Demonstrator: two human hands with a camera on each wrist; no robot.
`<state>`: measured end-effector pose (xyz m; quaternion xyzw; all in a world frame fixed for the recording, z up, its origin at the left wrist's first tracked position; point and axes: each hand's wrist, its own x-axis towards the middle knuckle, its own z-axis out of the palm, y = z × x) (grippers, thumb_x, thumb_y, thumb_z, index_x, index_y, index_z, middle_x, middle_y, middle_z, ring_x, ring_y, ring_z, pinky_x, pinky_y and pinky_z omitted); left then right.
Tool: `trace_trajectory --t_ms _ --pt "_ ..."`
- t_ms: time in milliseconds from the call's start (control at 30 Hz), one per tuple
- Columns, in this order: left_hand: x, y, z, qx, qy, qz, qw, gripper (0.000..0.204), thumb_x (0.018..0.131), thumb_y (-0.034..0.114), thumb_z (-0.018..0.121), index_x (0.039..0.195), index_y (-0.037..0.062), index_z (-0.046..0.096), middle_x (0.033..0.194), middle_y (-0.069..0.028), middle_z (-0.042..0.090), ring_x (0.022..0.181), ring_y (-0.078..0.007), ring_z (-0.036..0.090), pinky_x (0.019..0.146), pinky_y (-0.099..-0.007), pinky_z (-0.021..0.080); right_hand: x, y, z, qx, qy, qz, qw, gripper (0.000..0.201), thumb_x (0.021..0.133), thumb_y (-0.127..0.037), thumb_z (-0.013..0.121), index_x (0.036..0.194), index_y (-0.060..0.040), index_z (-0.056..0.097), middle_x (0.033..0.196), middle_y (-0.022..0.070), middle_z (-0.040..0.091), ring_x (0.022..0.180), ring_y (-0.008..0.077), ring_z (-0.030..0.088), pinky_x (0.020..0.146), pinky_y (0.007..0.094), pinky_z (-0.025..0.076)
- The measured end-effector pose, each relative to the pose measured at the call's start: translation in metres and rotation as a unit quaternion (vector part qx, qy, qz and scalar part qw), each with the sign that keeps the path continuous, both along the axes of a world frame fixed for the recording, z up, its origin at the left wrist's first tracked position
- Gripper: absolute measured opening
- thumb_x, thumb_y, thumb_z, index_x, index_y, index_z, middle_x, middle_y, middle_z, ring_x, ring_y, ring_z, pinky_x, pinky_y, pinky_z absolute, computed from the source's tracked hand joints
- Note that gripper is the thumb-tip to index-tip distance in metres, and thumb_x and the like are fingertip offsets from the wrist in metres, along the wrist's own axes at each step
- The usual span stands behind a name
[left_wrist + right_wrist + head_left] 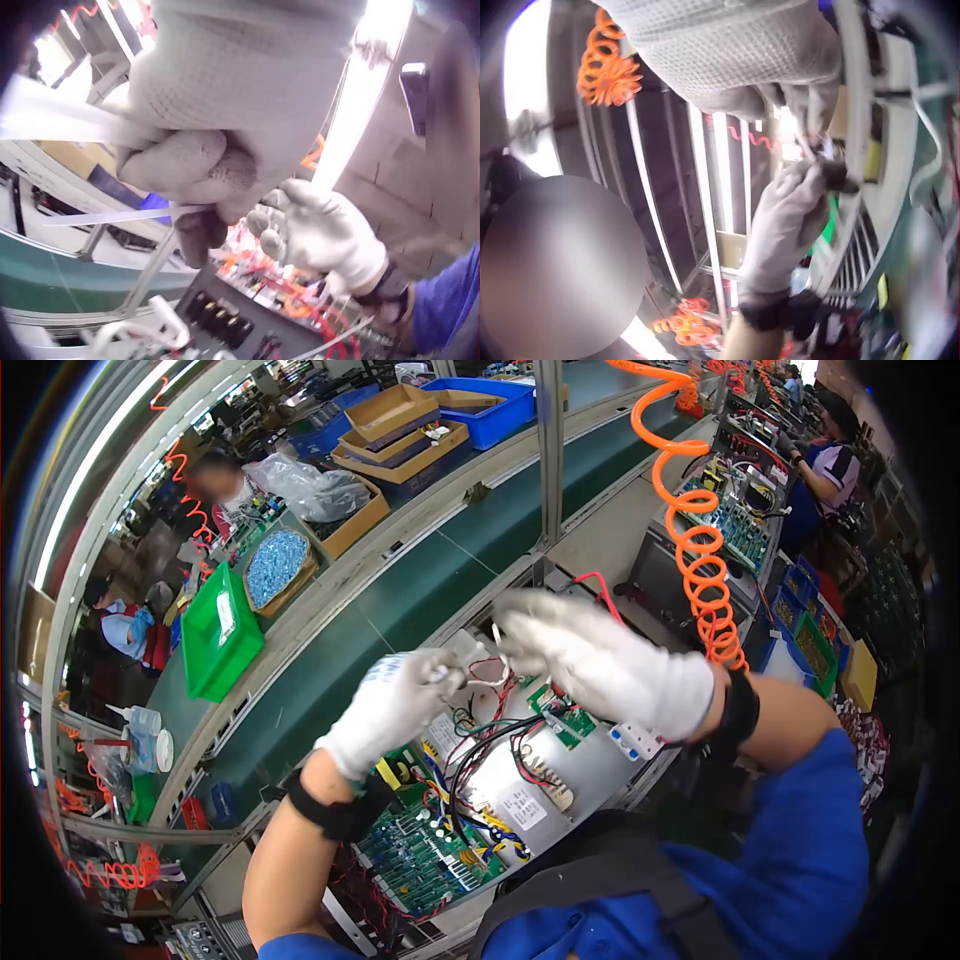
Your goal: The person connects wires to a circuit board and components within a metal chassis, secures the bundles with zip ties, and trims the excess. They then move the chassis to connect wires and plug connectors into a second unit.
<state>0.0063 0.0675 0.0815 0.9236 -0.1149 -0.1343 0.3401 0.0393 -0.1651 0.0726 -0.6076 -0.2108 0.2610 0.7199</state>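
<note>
Thin white strip (112, 217) was pinched over an uncovered electronics unit (500, 775)

The strip, apparently a plastic cable tie, looked very light and thin, probably bendable along its length yet springy, with little danger of breaking. Its smooth face would likely have been slippery against knitted gloves, so the surest hold seemed to be a firm pinch close to the end being worked, with the tail left free. It stuck out from the left hand (390, 705), above the unit's wires (455, 785) and near the green conveyor belt (420, 590). (A broader white band also showed at that hand in the left wrist view, too washed out to identify.) The wires and circuit board (415, 850) below were presumably the fragile part, and best not leaned on.

The left fingers were curled inward, pinching the strip. The right hand (610, 665) was blurred in the head view; its fingers came close to the left ones, but whether they pinched anything could not be told.

The left forearm slanted up from the lower left, a black band (335, 810) around its wrist. The right arm reached in from the other side, elbow bent outward in a blue sleeve (800, 810), the back of the hand uppermost
</note>
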Motion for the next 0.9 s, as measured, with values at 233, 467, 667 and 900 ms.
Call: trace_trajectory --t_ms 233,467,667,900 --pt "-0.004 0.01 -0.042 -0.01 0.101 -0.056 0.993 0.021 0.095 0.025 0.057 0.094 0.0046 0.061 0.067 -0.0073 0.054 0.062 -0.0196 0.052 0.056 -0.0347 0.042 -0.037 0.014 -0.073 0.077 0.227 -0.155 0.959 0.043 0.101 -0.024 0.047 0.133 0.0055 0.041 0.126 0.018 0.051 0.119 0.0259 0.052 0.101 0.0406 0.042" --pt "-0.056 0.027 -0.045 0.162 -0.087 -0.248 0.951 0.015 0.086 0.014 0.054 0.1 0.0096 0.057 0.084 -0.0114 0.066 0.077 -0.0313 0.067 0.061 -0.0422 0.052 -0.021 0.02 -0.071 -0.039 0.324 -0.085 0.941 0.046 0.102 -0.035 0.045 0.125 0.0047 0.045 0.117 0.02 0.056 0.113 0.0342 0.056 0.101 0.0475 0.045" --pt "-0.062 0.022 -0.03 0.25 -0.034 -0.275 0.928 0.021 0.083 0.014 0.056 0.103 0.0096 0.057 0.091 -0.0082 0.062 0.081 -0.0287 0.065 0.063 -0.0383 0.051 -0.011 0.048 -0.092 0.028 0.4 -0.125 0.908 0.033 0.101 -0.034 0.047 0.115 -0.0047 0.052 0.102 0.0148 0.06 0.106 0.0346 0.06 0.093 0.05 0.049" --pt "-0.02 0.031 -0.04 -0.21 0.194 0.102 0.953 0.016 0.098 0.018 0.054 0.088 0.0047 0.056 0.06 0.0037 0.048 0.05 -0.0072 0.049 0.045 -0.0243 0.04 -0.039 0.046 -0.077 -0.065 0.325 -0.038 0.943 0.041 0.102 -0.044 0.039 0.115 -0.0063 0.051 0.1 0.0112 0.064 0.096 0.0255 0.066 0.078 0.0423 0.055"
